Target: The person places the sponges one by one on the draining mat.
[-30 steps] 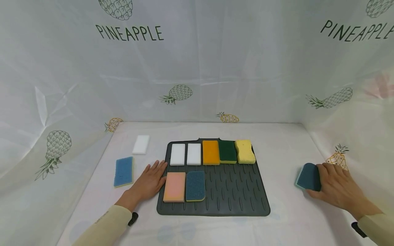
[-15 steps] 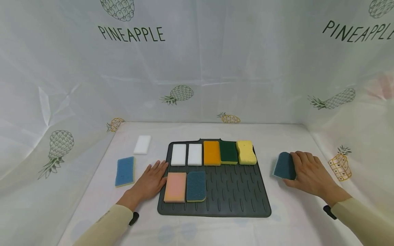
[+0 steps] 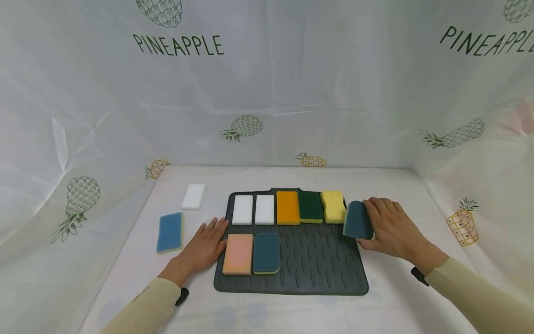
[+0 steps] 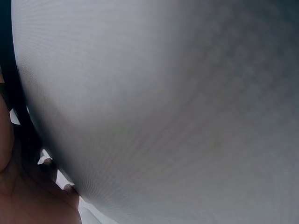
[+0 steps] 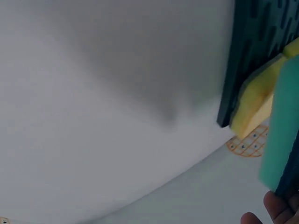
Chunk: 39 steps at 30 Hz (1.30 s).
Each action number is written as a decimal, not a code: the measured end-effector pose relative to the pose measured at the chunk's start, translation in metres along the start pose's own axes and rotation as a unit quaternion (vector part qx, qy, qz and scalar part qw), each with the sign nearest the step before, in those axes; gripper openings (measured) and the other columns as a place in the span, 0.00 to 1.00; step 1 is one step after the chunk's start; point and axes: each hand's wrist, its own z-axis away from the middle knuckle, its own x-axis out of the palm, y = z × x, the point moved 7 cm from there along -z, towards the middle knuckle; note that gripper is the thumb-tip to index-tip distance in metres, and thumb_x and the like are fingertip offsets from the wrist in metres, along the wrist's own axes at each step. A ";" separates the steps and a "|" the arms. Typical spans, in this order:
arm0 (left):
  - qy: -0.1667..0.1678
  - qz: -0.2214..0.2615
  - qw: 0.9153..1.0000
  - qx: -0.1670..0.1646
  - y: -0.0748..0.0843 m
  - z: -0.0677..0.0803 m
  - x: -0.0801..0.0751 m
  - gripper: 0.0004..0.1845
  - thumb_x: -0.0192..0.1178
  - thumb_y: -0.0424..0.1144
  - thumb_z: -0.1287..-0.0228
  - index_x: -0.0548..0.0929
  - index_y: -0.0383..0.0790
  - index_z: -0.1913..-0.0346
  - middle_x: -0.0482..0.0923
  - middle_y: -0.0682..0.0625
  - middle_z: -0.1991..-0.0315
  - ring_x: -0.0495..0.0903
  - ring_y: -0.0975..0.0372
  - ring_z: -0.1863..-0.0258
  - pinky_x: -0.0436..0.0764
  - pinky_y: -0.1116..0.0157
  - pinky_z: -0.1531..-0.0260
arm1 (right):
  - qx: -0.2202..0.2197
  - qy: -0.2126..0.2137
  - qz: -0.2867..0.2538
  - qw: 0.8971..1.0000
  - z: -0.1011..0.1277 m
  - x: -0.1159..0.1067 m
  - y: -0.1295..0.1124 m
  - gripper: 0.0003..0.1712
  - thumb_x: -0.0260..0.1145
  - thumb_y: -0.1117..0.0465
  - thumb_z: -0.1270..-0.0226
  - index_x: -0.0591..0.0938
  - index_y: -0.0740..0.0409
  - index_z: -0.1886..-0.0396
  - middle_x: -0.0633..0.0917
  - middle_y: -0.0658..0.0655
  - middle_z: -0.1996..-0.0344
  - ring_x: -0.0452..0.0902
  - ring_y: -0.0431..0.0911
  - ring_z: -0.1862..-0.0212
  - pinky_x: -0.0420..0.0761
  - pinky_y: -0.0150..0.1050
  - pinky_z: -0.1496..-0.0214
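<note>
My right hand [image 3: 392,229] grips a sponge [image 3: 358,220] with a dark blue face and a pale green body, at the right edge of the dark grey ridged mat [image 3: 321,278]. In the right wrist view the sponge's green side [image 5: 280,126] hangs close to a yellow sponge [image 5: 257,102]. Straight fingers of my left hand [image 3: 204,248] rest on the table against the mat's left edge. Along the mat's back row lie two white sponges [image 3: 242,209], an orange one [image 3: 288,208], a dark green one [image 3: 310,206] and the yellow one. A pink sponge [image 3: 238,254] and a dark blue sponge [image 3: 266,253] lie in front.
Left of the mat, a blue sponge [image 3: 169,233] and a white sponge [image 3: 193,196] lie on the white table cover [image 3: 292,315]. A pineapple-printed curtain [image 3: 267,83] stands behind and along both sides. The left wrist view is mostly pale, blurred surface.
My right hand has carried the dark blue and green sponge leftward from the table's right side to the mat's right edge. The left hand has stayed in place.
</note>
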 end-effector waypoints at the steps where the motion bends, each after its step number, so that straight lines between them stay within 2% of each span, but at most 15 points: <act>1: 0.000 -0.001 1.000 0.001 0.000 0.000 0.000 0.34 0.50 0.47 0.15 0.58 0.32 0.17 0.58 0.36 0.17 0.54 0.40 0.17 0.56 0.36 0.21 | -0.004 -0.003 -0.003 1.000 -0.004 0.000 -0.005 0.63 0.48 0.17 0.36 0.72 0.75 0.34 0.78 0.72 0.44 0.76 0.66 0.43 0.78 0.64 0.43; 4: 0.002 -0.002 1.000 0.003 0.000 -0.001 -0.001 0.34 0.50 0.46 0.14 0.58 0.33 0.17 0.58 0.36 0.17 0.54 0.40 0.17 0.56 0.36 0.21 | -0.018 -0.014 -0.005 1.000 -0.015 0.003 -0.023 0.62 0.66 0.22 0.45 0.71 0.74 0.33 0.78 0.71 0.43 0.76 0.65 0.42 0.79 0.63 0.41; 7: 0.002 -0.001 1.000 0.004 0.000 -0.001 -0.001 0.34 0.50 0.46 0.14 0.58 0.33 0.17 0.58 0.36 0.17 0.55 0.40 0.17 0.56 0.36 0.21 | -0.028 -0.027 -0.011 0.999 -0.025 0.008 -0.044 0.64 0.75 0.26 0.53 0.71 0.72 0.32 0.78 0.70 0.42 0.76 0.63 0.41 0.79 0.62 0.40; 15: 0.003 0.001 1.000 0.003 0.000 -0.001 -0.001 0.34 0.50 0.46 0.15 0.58 0.32 0.17 0.57 0.35 0.17 0.55 0.39 0.17 0.56 0.35 0.21 | -0.046 -0.060 -0.036 0.996 -0.043 0.022 -0.095 0.63 0.72 0.23 0.50 0.74 0.68 0.30 0.79 0.66 0.38 0.76 0.60 0.39 0.80 0.57 0.37; 22: 0.010 0.011 1.000 0.007 0.001 0.000 -0.001 0.34 0.51 0.46 0.15 0.59 0.31 0.17 0.59 0.35 0.18 0.56 0.39 0.18 0.57 0.35 0.22 | -0.068 -0.090 -0.056 0.992 -0.052 0.033 -0.126 0.62 0.68 0.22 0.48 0.74 0.64 0.27 0.79 0.62 0.35 0.76 0.57 0.37 0.78 0.56 0.34; 28: -0.001 0.011 1.000 -0.002 0.002 0.000 -0.003 0.34 0.51 0.46 0.15 0.58 0.31 0.17 0.58 0.35 0.18 0.54 0.39 0.17 0.55 0.35 0.21 | -0.081 -0.122 -0.071 0.987 -0.056 0.042 -0.143 0.62 0.67 0.21 0.46 0.73 0.62 0.25 0.77 0.61 0.32 0.74 0.56 0.34 0.77 0.58 0.31; 39: 0.000 0.001 1.000 0.000 0.001 0.000 -0.003 0.34 0.51 0.46 0.15 0.58 0.32 0.17 0.58 0.36 0.17 0.55 0.40 0.17 0.56 0.36 0.21 | -0.096 -0.132 -0.077 0.984 -0.059 0.049 -0.156 0.61 0.65 0.19 0.44 0.74 0.62 0.25 0.79 0.60 0.34 0.75 0.55 0.35 0.75 0.56 0.30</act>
